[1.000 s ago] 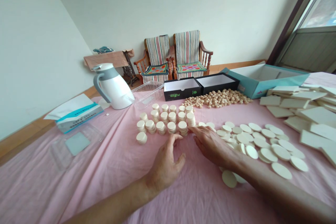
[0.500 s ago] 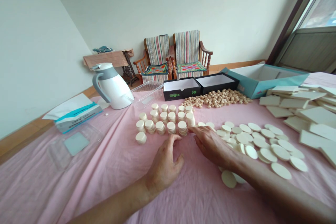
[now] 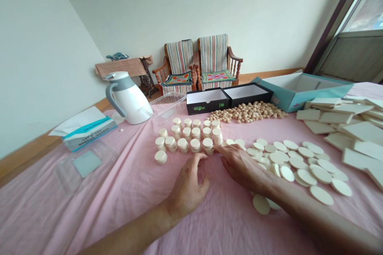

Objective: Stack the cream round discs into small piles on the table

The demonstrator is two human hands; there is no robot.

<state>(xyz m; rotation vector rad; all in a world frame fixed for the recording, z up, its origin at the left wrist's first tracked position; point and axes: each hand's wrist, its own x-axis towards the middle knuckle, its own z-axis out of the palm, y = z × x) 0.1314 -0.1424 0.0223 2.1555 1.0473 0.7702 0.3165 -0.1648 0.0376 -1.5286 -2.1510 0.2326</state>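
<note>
Stacks of pale round wooden discs (image 3: 195, 145) stand in rows in the middle of the pink cloth. My left hand (image 3: 188, 189) rests in front of them, thumb and forefinger apart, with nothing in it. Its fingertips are close to the nearest right-hand stack (image 3: 207, 144). From the other side, my right hand (image 3: 237, 163) stretches its forefinger to the side of that same stack, seemingly touching it; its other fingers are partly hidden underneath. Loose larger round discs (image 3: 305, 177) lie scattered to the right, some behind and below my right forearm.
Small wooden balls (image 3: 251, 112) lie heaped before two black boxes (image 3: 206, 103). A blue box (image 3: 295, 97) and a pile of square boards (image 3: 363, 135) are at the right. On the left are a white jug (image 3: 131, 101), a tissue pack (image 3: 89, 129) and a clear plastic tray (image 3: 86, 164).
My right hand has shifted very slightly left along the nearest right-hand stack. My left hand and the stacks look nearly the same.
</note>
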